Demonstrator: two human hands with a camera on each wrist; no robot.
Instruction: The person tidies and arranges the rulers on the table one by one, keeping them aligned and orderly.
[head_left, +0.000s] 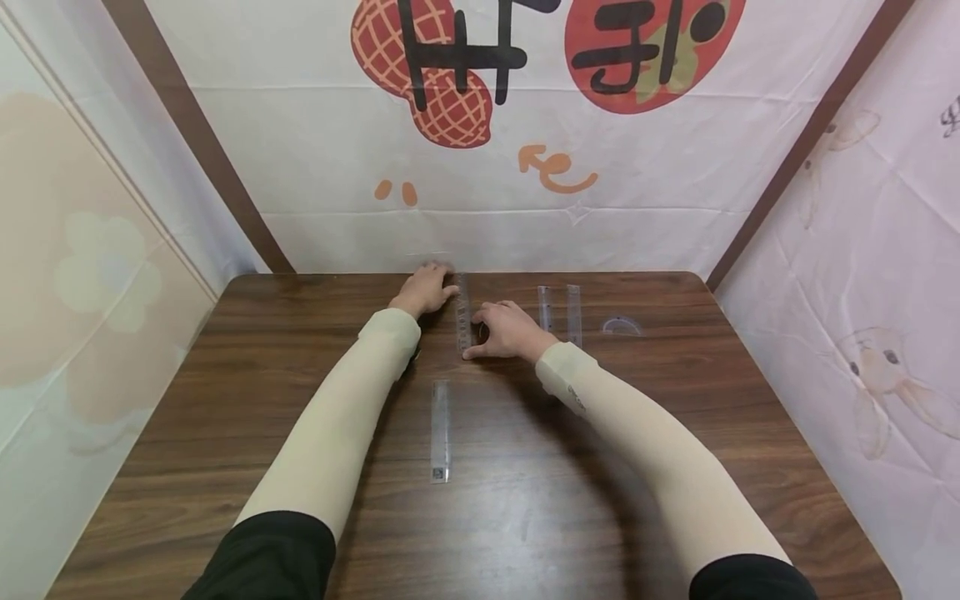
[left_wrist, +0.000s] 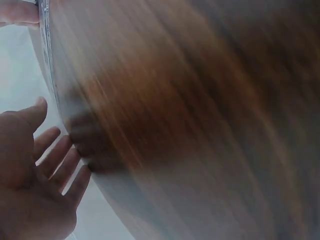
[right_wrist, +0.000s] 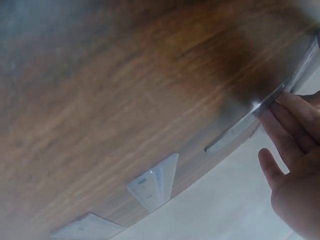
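Between the two hands a clear ruler [head_left: 462, 317] lies lengthwise on the wooden table. My left hand [head_left: 426, 289] is at the table's far edge, just left of that ruler, its thumb close to the ruler's side. In the left wrist view the left hand [left_wrist: 37, 175] has its fingers spread and holds nothing. On the ruler's right is my right hand [head_left: 506, 329], with its thumb tip by the ruler's near end. The right wrist view shows the right hand [right_wrist: 300, 145] with extended fingers touching a clear strip [right_wrist: 240, 131]; its thumb is mostly hidden there.
Nearer me lies another clear ruler [head_left: 441, 433]. Two short clear rulers [head_left: 544, 308] and a clear protractor [head_left: 622, 326] lie right of the right hand. Behind the table [head_left: 300, 375] hangs a printed white cloth [head_left: 637, 233], with more cloth at both sides.
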